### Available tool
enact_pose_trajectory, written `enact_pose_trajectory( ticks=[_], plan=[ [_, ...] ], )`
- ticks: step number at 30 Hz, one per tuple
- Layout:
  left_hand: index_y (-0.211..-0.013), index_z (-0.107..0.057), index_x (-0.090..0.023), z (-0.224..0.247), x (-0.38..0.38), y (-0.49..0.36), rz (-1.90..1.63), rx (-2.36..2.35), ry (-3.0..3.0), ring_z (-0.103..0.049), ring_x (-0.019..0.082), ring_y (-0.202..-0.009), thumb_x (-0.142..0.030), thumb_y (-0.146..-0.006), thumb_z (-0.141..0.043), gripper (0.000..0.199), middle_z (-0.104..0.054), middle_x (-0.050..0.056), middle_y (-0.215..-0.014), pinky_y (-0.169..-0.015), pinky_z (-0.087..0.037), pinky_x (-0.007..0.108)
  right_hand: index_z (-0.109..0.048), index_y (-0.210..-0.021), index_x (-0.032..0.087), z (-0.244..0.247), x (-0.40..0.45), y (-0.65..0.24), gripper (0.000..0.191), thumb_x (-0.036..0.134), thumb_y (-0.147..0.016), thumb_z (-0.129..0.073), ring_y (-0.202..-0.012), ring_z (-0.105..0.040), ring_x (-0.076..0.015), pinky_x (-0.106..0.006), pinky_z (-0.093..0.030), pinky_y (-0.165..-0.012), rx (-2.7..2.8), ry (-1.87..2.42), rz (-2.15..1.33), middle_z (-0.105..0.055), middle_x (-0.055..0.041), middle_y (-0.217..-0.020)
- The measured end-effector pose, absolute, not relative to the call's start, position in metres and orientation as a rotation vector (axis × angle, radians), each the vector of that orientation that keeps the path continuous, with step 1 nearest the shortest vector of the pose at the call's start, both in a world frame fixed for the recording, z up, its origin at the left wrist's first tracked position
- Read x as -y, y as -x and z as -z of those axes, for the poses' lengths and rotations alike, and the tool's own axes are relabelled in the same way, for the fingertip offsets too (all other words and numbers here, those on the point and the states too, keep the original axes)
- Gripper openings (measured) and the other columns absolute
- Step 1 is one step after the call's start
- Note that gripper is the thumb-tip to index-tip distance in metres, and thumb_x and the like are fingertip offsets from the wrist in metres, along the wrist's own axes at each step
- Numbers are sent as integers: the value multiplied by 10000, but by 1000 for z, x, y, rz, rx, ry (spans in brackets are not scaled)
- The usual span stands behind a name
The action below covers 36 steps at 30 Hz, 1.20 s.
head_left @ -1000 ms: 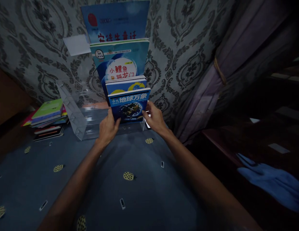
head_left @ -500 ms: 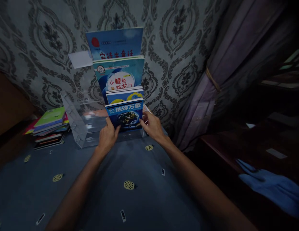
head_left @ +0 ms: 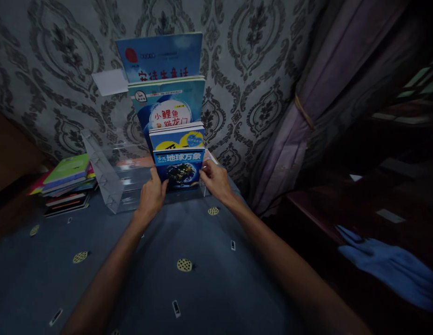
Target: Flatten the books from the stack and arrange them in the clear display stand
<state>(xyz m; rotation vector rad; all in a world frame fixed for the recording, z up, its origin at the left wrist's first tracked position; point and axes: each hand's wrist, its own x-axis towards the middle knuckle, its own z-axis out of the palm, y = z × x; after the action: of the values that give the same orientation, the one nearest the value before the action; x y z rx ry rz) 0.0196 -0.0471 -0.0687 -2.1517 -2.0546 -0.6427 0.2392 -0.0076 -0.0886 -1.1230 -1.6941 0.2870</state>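
A blue book with a globe on its cover [head_left: 181, 172] stands at the front of a clear acrylic rack [head_left: 103, 172]. My left hand [head_left: 152, 193] grips its left edge, thumb on the cover. My right hand [head_left: 215, 179] pinches the right edge. Behind it, in rising tiers, are a blue and yellow book [head_left: 176, 138], a teal book with a white oval [head_left: 170, 100] and a taller blue book [head_left: 160, 53] at the back. The lower edge of the globe book meets the rack's front tier.
A pile of books [head_left: 68, 181] lies left of the rack on the patterned dark cloth [head_left: 143, 274]. A white card [head_left: 109, 82] sticks out beside the back book. A tied curtain [head_left: 284, 153] hangs at the right, and a blue glove-like item [head_left: 387, 265] lies on a dark surface.
The globe book has sunk lower and stands more upright in the front tier, showing more of the yellow book behind. Both hands still hold it. The whole view has shifted slightly.
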Motion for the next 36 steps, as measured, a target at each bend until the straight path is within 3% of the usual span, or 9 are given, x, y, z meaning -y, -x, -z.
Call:
enact_pose_trajectory(
  ticks=[7, 15, 19, 25, 36],
  plan=[
    [-1437, -311, -14, 77, 48, -27, 539, 2108, 2104, -747, 336, -867, -340, -1026, -413, 535, -744, 201, -942, -728, -535, 360, -631, -946, 214, 92, 5, -240, 139, 209, -841, -539, -722, -634, -193, -318, -502, -690, 1651, 1085, -203, -680, -29, -807],
    [-1451, -348, -50, 74, 49, -28, 427, 2101, 2050, -756, 316, -867, -356, -1056, -300, 503, -753, 185, -934, -737, -551, 359, -655, -1156, 210, 96, 3, -239, 319, 197, -865, -526, -802, -630, -234, -364, -534, -717, 1656, 1055, -93, -662, -65, -893],
    [-1445, -355, -62, 73, 49, -28, 415, 2116, 2051, -755, 326, -848, -352, -1059, -289, 487, -754, 179, -928, -736, -547, 376, -696, -1119, 206, 96, 4, -238, 294, 203, -893, -510, -846, -632, -247, -389, -537, -769, 1672, 1038, -85, -663, -86, -951],
    [-1387, -400, -96, 73, 49, -29, 433, 2142, 2029, -754, 312, -860, -350, -1062, -310, 422, -755, 168, -935, -730, -536, 349, -730, -1013, 223, 95, 4, -237, 251, 200, -905, -504, -836, -617, -236, -358, -518, -758, 1651, 1066, -118, -622, -60, -877],
    [-1348, -431, -116, 72, 51, -31, 490, 2161, 2037, -751, 310, -895, -325, -1061, -330, 369, -755, 165, -973, -722, -526, 344, -743, -1064, 214, 97, 4, -235, 287, 197, -900, -507, -916, -631, -253, -371, -546, -757, 1614, 1049, -232, -648, -85, -967]
  ],
)
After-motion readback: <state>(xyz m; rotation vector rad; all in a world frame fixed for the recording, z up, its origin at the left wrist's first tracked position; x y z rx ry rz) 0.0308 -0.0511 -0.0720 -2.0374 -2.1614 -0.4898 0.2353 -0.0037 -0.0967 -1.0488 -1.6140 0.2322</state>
